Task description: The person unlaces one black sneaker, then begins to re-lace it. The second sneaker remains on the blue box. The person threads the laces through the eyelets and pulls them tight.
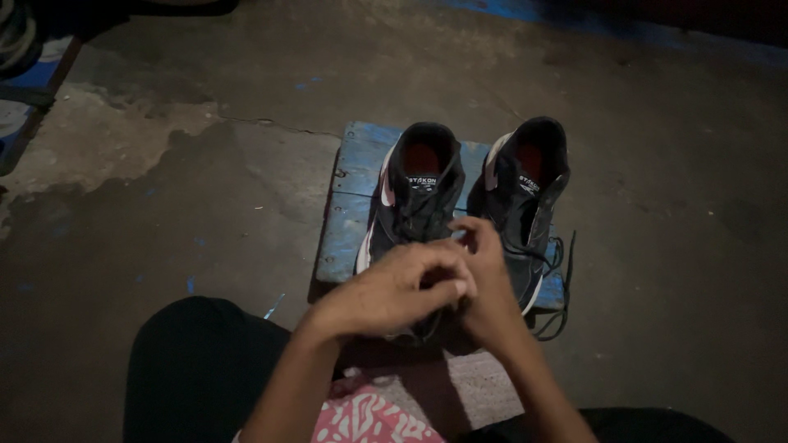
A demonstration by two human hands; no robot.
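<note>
Dim concrete floor (164, 205), rough, cracked and stained w/ pale patches and blue paint flecks, spreads out on all sides of the hands. Just beyond the hands sits a low board (349, 213), flat, rectangular, blue paint worn and chipped. On it, side by side: a pair of black sneakers w/ white-and-pink trim and red insoles, toes pointing toward the person.

Left shoe (414, 189) lies directly under and past the hands; its toe end is hidden by them. Right shoe (525, 193) stands just to the right of the hands, its black laces (558, 279) loose, trailing off the board's edge onto the floor, so that one looks untied.

Left hand (386, 295) is curled, knuckles up, fingers bunched over the left shoe's lace area. Right hand (484, 279) meets it from the right, fingers bent inward, touching the left. Both appear to be pinching the left shoe's laces, but the light is poor and the grip itself is hidden; can't tell for sure.

Progress, as a judgement: lacing work on the left shoe is under way, no finished knot visible; right shoe not yet dealt with.

Nearest the viewer, below the hands: dark trouser knees and a scrap of pink patterned cloth (365, 418).
</note>
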